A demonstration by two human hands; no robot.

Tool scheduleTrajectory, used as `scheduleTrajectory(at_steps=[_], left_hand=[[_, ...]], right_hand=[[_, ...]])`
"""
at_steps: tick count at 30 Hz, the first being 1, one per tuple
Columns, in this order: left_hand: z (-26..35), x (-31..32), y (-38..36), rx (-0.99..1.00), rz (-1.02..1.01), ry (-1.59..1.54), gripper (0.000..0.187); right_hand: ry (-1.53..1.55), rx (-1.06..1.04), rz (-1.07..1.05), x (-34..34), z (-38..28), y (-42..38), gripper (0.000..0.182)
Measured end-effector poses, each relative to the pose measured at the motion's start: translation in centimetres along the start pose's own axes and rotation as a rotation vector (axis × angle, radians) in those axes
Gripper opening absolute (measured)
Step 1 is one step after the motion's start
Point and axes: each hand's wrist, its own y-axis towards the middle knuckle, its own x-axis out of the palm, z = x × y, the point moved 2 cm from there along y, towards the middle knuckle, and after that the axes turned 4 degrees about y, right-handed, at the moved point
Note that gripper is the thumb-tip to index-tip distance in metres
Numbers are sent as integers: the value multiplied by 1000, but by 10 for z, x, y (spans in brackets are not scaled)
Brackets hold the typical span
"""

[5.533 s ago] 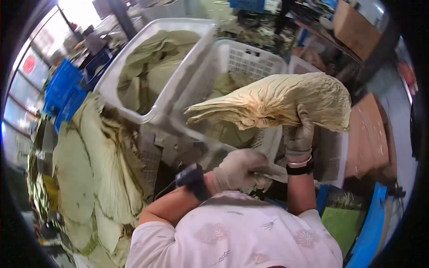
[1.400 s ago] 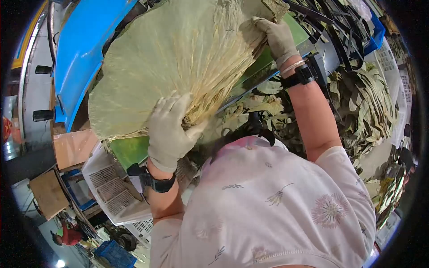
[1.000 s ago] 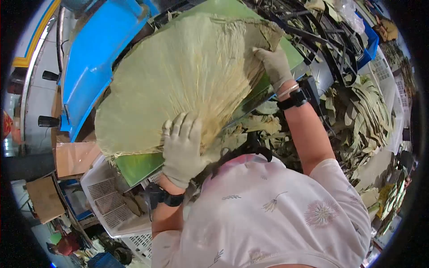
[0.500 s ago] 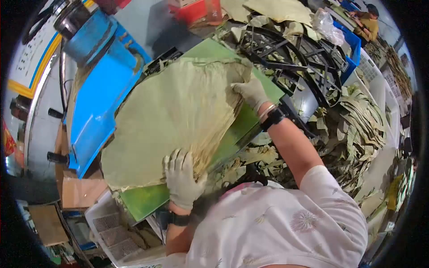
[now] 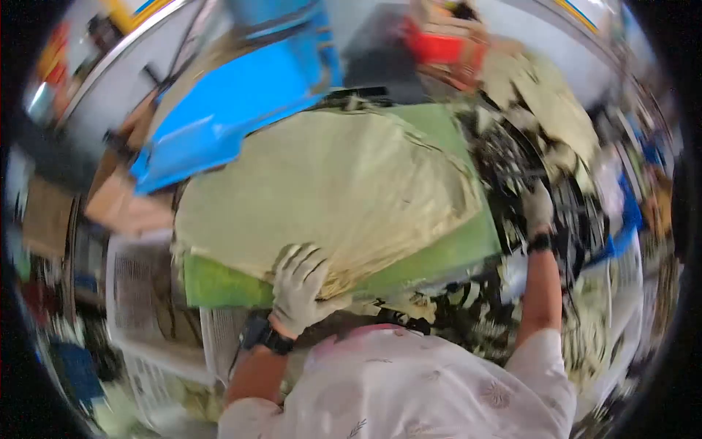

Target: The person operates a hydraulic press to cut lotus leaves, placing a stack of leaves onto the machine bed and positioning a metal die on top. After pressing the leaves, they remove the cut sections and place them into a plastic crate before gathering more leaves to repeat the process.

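A broad, fan-shaped stack of dry, ribbed, pale leaves (image 5: 329, 197) lies flat on a smooth green surface (image 5: 439, 252). The gloved left grip (image 5: 298, 287), fingers spread, presses its near edge. The right grip (image 5: 539, 208), well right, is too blurred to tell.

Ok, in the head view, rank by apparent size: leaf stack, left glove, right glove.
1. Leaf stack, largest by far.
2. Left glove.
3. Right glove, smallest, though it lies farther from the camera and is blurred, so the gloves' ranking is unsure.
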Motion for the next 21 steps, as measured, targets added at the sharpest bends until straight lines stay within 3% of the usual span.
scheduleTrajectory(at_steps=[1,4,6,8,11,13,16,18,21], left_hand=[[0,1,-1,13,-13,-40,66],[-2,2,-5,-11,31,-67,65],[-1,3,-10,8,24,-77,66],[-2,0,-9,-23,40,-79,67],[-3,0,-11,-15,72,-98,66],[-3,0,-12,19,87,-107,64],[-8,1,-15,50,115,-133,61],[-8,2,-17,50,91,-147,61],[-8,2,-18,32,86,-162,59]], right_hand=[[19,-75,18,2,-1,2,44],[-48,7,-82,-5,-27,5,38],[-76,-94,-63,28,21,33,34],[337,33,-186,23,21,39,31],[189,-125,-93,11,44,64,34],[241,-84,-127,-19,-6,47,33],[429,-186,-97,-27,-40,38,32],[557,-240,-145,-46,-119,-9,30],[530,-568,-349,-52,-224,-69,27]])
